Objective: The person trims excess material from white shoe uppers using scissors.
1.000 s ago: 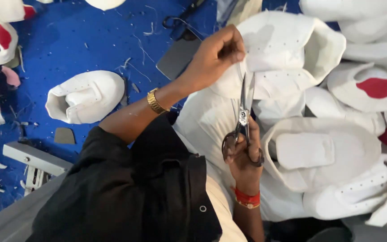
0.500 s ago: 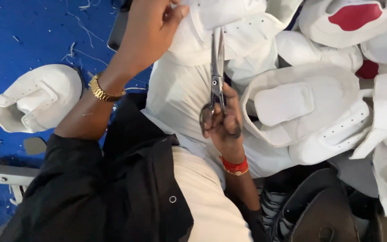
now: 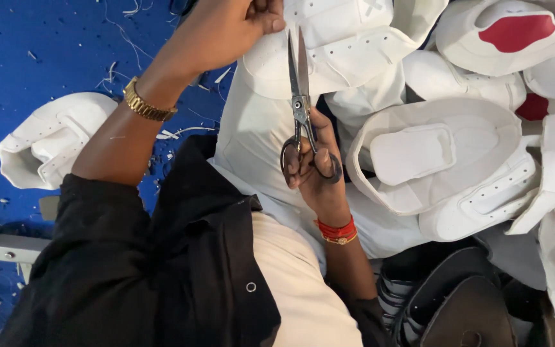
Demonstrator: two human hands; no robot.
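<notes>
While the right hand (image 3: 313, 170) grips the handle loops of the scissors (image 3: 301, 96), their nearly closed blades point up onto the white shoe upper (image 3: 329, 38). At that upper's left edge, beside the blade tips, the left hand (image 3: 226, 29) pinches the material. Right of the scissors lie more white uppers (image 3: 444, 160); left of them, the blue surface (image 3: 33, 58) shows thread scraps.
</notes>
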